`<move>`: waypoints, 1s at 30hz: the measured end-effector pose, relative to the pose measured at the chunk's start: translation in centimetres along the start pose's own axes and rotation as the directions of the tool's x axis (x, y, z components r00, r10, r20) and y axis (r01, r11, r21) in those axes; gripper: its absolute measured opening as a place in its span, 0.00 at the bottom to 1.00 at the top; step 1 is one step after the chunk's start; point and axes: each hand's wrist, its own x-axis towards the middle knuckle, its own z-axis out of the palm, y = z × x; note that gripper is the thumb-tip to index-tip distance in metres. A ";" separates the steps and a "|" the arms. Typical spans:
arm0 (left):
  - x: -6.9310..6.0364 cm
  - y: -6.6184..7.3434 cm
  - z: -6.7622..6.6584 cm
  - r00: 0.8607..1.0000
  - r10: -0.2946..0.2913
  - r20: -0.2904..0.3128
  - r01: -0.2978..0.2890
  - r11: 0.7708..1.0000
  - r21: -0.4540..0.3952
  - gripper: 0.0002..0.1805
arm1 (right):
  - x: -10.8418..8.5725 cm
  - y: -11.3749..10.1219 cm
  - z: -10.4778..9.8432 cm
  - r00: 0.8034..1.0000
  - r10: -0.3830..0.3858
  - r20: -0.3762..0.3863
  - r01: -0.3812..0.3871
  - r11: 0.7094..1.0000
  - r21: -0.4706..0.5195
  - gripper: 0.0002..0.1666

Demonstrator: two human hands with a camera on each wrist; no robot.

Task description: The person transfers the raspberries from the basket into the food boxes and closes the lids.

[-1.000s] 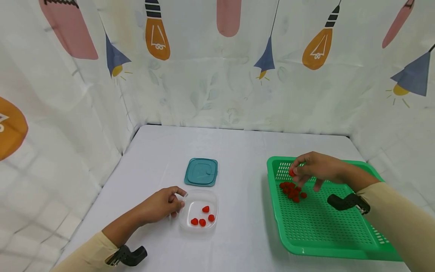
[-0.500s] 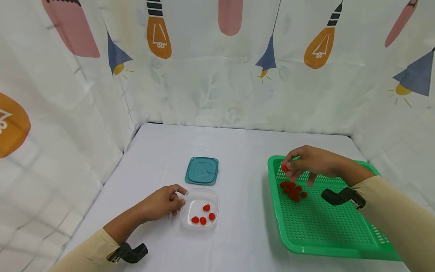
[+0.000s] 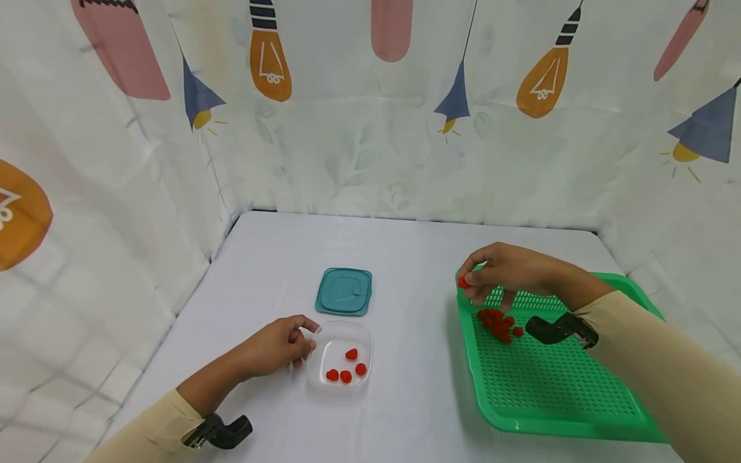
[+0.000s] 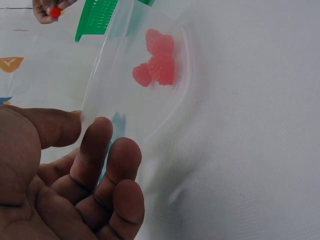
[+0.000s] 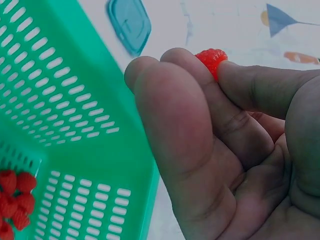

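One raspberry [image 5: 212,60] was, it seemed, mid-transfer, the next move calling for a gentle carry to the clear container [image 3: 338,343]; red and bumpy, it sat pinched in the right hand [image 3: 505,269] near a corner of the green basket [image 3: 550,428], while the left hand [image 3: 276,346] gripped the container's edge on the counter [image 3: 411,386]

The right hand [image 5: 225,155] pinched a raspberry [image 5: 212,59] near a green basket [image 5: 131,155] of berries [image 5: 24,202], with what seemed a lid [image 5: 130,25] beyond.
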 end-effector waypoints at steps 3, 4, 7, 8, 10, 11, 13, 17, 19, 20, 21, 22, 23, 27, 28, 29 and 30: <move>0.0 -0.1 0.0 1.000 0.000 0.002 0.000 1.000 -0.003 0.19 | 0.4 -0.6 0.4 1.000 -0.007 0.012 0.007 1.000 0.001 0.16; 0.0 -0.1 0.0 1.000 0.001 0.003 -0.001 1.000 -0.005 0.19 | 0.5 -0.7 0.6 1.000 -0.011 0.014 0.011 1.000 -0.003 0.17; 0.1 -0.3 0.1 1.000 0.004 0.006 -0.004 1.000 -0.005 0.19 | 0.9 -1.2 1.1 1.000 -0.013 0.020 0.013 1.000 -0.001 0.17; 0.2 -0.4 0.1 1.000 0.005 0.006 -0.005 1.000 -0.004 0.19 | 1.0 -1.3 1.2 1.000 -0.015 0.022 0.015 1.000 -0.001 0.17; 0.3 -0.5 0.1 1.000 0.007 0.008 -0.007 1.000 -0.002 0.18 | 1.3 -1.4 1.5 1.000 -0.015 0.027 0.015 1.000 0.002 0.17; 0.3 -0.5 0.1 1.000 0.007 0.009 -0.007 1.000 -0.003 0.18 | 1.4 -1.5 1.6 0.999 -0.013 0.029 0.013 1.000 0.003 0.17; 0.3 -0.6 0.1 1.000 0.008 0.009 -0.008 1.000 -0.003 0.18 | 1.7 -1.7 1.8 0.999 -0.012 0.035 0.012 1.000 0.007 0.17; 0.2 -0.6 0.0 1.000 0.015 0.008 -0.015 1.000 0.006 0.19 | 2.2 -2.3 2.4 0.999 -0.019 0.048 0.019 1.000 0.005 0.17; 0.2 -0.6 0.0 1.000 0.016 0.006 -0.016 1.000 0.011 0.19 | 2.5 -2.6 2.7 0.998 -0.023 0.055 0.023 1.000 0.008 0.17; 0.2 -0.5 0.0 1.000 0.015 0.004 -0.015 1.000 0.013 0.19 | 2.7 -2.7 2.8 0.998 -0.025 0.058 0.025 1.000 0.008 0.16; 0.2 -0.5 -0.1 1.000 0.013 0.002 -0.013 1.000 0.012 0.19 | 2.8 -2.9 3.0 0.998 -0.026 0.060 0.026 1.000 0.008 0.16; 0.2 -0.5 0.0 1.000 0.013 0.001 -0.013 1.000 0.012 0.19 | 2.9 -3.0 3.2 0.998 -0.029 0.064 0.028 1.000 0.008 0.15; 0.2 -0.5 0.0 1.000 0.010 0.001 -0.010 1.000 0.009 0.19 | 3.1 -3.1 3.4 0.997 -0.031 0.066 0.030 1.000 0.007 0.14; 0.2 -0.5 0.0 1.000 0.017 0.005 -0.017 1.000 0.006 0.19 | 3.7 -3.4 4.2 0.996 -0.044 0.079 0.045 0.999 -0.001 0.12; 0.2 -0.5 0.0 1.000 0.018 0.006 -0.018 1.000 0.005 0.19 | 3.8 -3.4 4.4 0.995 -0.048 0.082 0.049 0.999 -0.005 0.12; 0.2 -0.5 0.0 1.000 0.020 0.007 -0.020 1.000 0.004 0.19 | 4.0 -3.5 4.6 0.995 -0.051 0.084 0.052 0.999 -0.008 0.12; 0.2 -0.6 0.0 1.000 0.022 0.007 -0.022 1.000 0.003 0.19 | 4.1 -3.6 4.8 0.995 -0.052 0.088 0.053 0.999 -0.011 0.12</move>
